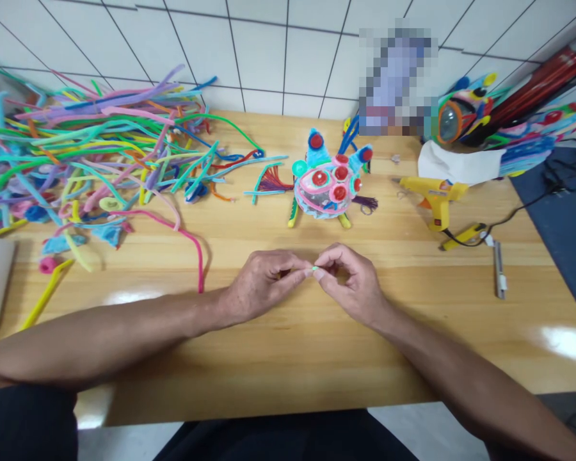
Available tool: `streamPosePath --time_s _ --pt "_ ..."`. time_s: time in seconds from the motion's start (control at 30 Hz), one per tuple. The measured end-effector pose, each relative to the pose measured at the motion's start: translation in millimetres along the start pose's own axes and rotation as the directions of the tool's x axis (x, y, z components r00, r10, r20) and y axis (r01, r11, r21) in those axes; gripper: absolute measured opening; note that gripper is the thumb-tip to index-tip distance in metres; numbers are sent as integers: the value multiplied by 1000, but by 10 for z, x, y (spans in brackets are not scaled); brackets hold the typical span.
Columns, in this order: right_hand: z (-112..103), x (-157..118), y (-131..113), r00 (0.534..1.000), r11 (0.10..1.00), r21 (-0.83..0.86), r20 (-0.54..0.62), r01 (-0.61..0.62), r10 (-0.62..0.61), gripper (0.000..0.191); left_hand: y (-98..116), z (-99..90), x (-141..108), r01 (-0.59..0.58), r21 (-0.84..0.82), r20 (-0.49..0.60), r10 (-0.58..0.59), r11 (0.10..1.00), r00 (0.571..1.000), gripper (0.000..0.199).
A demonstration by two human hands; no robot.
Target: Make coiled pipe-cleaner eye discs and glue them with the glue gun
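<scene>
White tiles [259, 57] rise behind the far edge of the wooden tabletop [288, 358]. Around its middle, left hand [264, 282] and right hand [352, 282] are together pinching 1 tiny green piece [315, 269]; their grip covers most of it. Just beyond stands a colourful figure [333, 186], rounded, partly transparent, with red discs and 2 blue horns. Fuzzy, bendy stems [125, 141] crowd the far left corner; toward the right edge lies a yellow glue gun [425, 186], its surface smooth.
</scene>
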State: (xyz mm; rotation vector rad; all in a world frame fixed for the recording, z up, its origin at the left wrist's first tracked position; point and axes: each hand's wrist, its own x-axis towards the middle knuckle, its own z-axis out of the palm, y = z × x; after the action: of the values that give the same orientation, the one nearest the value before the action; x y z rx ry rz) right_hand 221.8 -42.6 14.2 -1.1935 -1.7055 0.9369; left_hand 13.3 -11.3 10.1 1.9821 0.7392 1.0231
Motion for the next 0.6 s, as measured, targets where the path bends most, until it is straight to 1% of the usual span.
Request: streamPosePath --time_s 0.2,0.33,0.43,0.53,0.6 --pt "-8 10 -7 1000 1000 -16 10 5 -5 7 -20 12 -8 19 -33 6 -19 999 1000 13" --pt "0 4 8 1000 1000 -25 6 1 -1 7 -8 7 -5 39 -16 2 -39 999 999 14" --pt "8 4 11 1000 1000 -10 -1 -16 16 5 18 -4 4 107 -26 14 -107 994 994 14" --pt "11 9 -3 999 999 16 -11 -44 45 6 36 -6 18 193 -103 12 -193 976 981 17" --pt "7 14 -13 998 998 16 -17 -57 57 6 39 -3 27 229 -158 4 -231 960 973 18"
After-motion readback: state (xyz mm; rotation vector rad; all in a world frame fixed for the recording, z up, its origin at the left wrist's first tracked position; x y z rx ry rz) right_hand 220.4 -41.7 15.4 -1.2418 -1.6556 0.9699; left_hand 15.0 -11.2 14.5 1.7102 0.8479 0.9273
